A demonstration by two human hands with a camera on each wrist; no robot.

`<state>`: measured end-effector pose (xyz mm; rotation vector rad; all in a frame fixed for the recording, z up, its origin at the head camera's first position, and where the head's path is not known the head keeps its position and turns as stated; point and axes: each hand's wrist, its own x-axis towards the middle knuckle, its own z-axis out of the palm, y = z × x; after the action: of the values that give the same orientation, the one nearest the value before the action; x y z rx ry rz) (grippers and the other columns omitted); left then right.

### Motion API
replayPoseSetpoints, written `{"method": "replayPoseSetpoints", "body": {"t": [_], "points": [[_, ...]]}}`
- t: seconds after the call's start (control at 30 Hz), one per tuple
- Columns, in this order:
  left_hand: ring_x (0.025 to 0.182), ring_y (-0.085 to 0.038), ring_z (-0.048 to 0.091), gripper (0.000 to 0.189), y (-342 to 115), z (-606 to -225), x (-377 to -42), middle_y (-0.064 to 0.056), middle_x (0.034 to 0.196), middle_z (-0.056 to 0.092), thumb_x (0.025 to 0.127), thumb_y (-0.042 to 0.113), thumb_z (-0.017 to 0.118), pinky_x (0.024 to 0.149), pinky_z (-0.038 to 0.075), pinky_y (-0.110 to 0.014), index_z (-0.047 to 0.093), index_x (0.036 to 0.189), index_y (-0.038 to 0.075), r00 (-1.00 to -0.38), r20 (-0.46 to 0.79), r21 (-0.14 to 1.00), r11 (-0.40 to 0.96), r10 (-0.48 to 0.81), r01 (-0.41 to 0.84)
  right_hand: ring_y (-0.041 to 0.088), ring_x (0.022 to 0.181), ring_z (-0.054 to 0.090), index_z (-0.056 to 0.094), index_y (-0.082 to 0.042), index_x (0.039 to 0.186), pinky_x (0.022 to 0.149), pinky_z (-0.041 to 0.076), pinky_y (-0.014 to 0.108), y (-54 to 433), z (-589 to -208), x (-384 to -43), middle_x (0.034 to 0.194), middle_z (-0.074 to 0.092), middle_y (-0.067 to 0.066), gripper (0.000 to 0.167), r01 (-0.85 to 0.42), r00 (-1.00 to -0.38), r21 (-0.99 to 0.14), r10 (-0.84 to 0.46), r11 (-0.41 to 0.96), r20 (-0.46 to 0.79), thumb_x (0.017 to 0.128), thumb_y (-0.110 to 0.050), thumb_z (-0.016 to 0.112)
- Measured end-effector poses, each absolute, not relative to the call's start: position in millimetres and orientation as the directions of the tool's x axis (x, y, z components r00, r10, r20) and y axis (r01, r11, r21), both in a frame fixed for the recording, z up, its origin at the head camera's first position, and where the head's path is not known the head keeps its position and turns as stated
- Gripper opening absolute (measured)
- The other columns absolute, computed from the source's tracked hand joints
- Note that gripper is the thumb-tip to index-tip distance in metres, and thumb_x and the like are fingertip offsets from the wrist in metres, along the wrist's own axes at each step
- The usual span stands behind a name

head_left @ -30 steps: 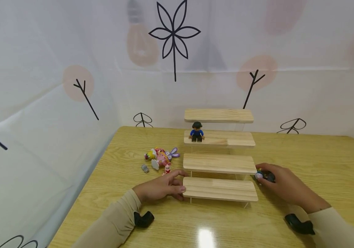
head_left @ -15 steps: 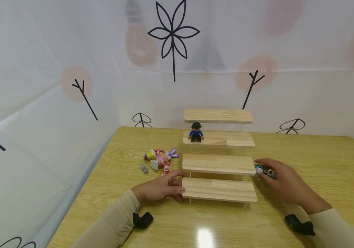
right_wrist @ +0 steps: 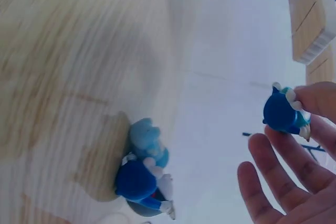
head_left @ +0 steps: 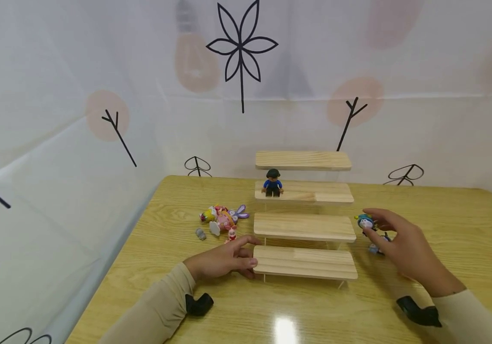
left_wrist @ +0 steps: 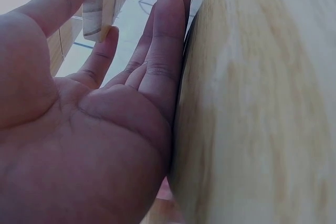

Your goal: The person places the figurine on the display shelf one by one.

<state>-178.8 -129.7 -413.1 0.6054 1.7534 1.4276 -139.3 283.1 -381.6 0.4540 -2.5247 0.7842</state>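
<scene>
A four-tier wooden display stand (head_left: 303, 227) stands on the table. At its lowest shelf (head_left: 306, 263), my left hand (head_left: 220, 260) grips the left end; in the left wrist view the thumb and a fingertip sit on opposite sides of the board end (left_wrist: 100, 6). My right hand (head_left: 413, 253) pinches a small toy figurine (head_left: 365, 221) with a blue hat and white face, raised above the table right of the stand. Its round blue back (right_wrist: 278, 111) shows in the right wrist view. Below lie a dark blue and white figurine (right_wrist: 137, 182) and a light blue one (right_wrist: 148, 139).
A doll in blue with a dark cap (head_left: 273, 184) sits on the second shelf from the top. Left of the stand lie a pink figure (head_left: 225, 220), a yellow one (head_left: 207, 214), a small grey one (head_left: 200, 233) and a red-and-white one (head_left: 232, 234). A patterned cloth (head_left: 306, 124) hangs behind.
My right hand has lifted the blue-hatted figurine up off the table and slightly right, uncovering the figurines beneath. My left hand stays at the lowest shelf.
</scene>
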Motion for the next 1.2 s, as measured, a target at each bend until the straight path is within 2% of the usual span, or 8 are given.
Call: {"method": "replayPoseSetpoints", "body": {"t": [0.1,0.37,0.67,0.83,1.07,1.2], "points": [[0.105,-0.027,0.07,0.048,-129,-412,-178,-0.016,0.127,0.064,0.105,0.026,0.054,0.098,0.055,-0.035,0.034,0.148,0.017,-0.582,-0.271,0.961,0.254,0.767,-0.113,-0.027,0.096,0.042,0.061,-0.005,0.132,0.069,0.044,0.001,281,-380,-138,0.103,0.07,0.013,0.048,-0.447,-0.82,-0.446,-0.157,0.775,0.55,0.086,-0.003,0.077],[0.105,-0.027,0.07,0.048,-129,-410,-178,-0.015,0.127,0.064,0.105,0.028,0.054,0.098,0.055,-0.035,0.034,0.148,0.018,-0.583,-0.277,0.958,0.264,0.764,-0.109,-0.027,0.098,0.043,0.061,-0.004,0.133,0.061,0.043,0.004,275,-373,-134,0.111,0.068,0.016,0.053,-0.469,-0.776,-0.449,-0.112,0.76,0.621,0.083,0.003,0.077],[0.106,-0.027,0.07,0.048,-128,-410,-179,-0.015,0.128,0.064,0.105,0.027,0.054,0.099,0.055,-0.035,0.034,0.148,0.018,-0.581,-0.277,0.958,0.266,0.765,-0.106,-0.023,0.097,0.049,0.062,-0.002,0.132,0.084,0.038,-0.004,267,-364,-129,0.11,0.066,0.015,0.059,-0.501,-0.728,-0.45,-0.078,0.739,0.682,0.077,0.011,0.078],[0.106,-0.027,0.07,0.048,-128,-410,-179,-0.015,0.128,0.064,0.105,0.027,0.054,0.099,0.054,-0.035,0.034,0.148,0.018,-0.58,-0.276,0.959,0.263,0.766,-0.108,-0.022,0.098,0.049,0.061,-0.002,0.133,0.087,0.037,-0.005,261,-359,-125,0.111,0.066,0.015,0.059,-0.509,-0.722,-0.458,-0.073,0.728,0.688,0.077,0.012,0.077],[0.105,-0.026,0.071,0.049,-129,-412,-179,-0.015,0.128,0.064,0.105,0.029,0.054,0.099,0.054,-0.034,0.034,0.148,0.019,-0.576,-0.271,0.959,0.265,0.771,-0.097,-0.021,0.1,0.048,0.061,-0.004,0.134,0.057,0.046,0.002,254,-352,-118,0.108,0.065,0.013,0.06,-0.516,-0.718,-0.45,-0.082,0.729,0.691,0.079,0.011,0.076],[0.105,-0.026,0.071,0.05,-130,-412,-179,-0.015,0.127,0.065,0.104,0.03,0.055,0.1,0.054,-0.033,0.033,0.148,0.019,-0.573,-0.269,0.96,0.266,0.774,-0.092,-0.021,0.102,0.048,0.061,-0.003,0.133,0.059,0.046,0.001,248,-348,-119,0.109,0.066,0.014,0.061,-0.537,-0.695,-0.427,-0.094,0.728,0.713,0.076,0.012,0.078]]}}
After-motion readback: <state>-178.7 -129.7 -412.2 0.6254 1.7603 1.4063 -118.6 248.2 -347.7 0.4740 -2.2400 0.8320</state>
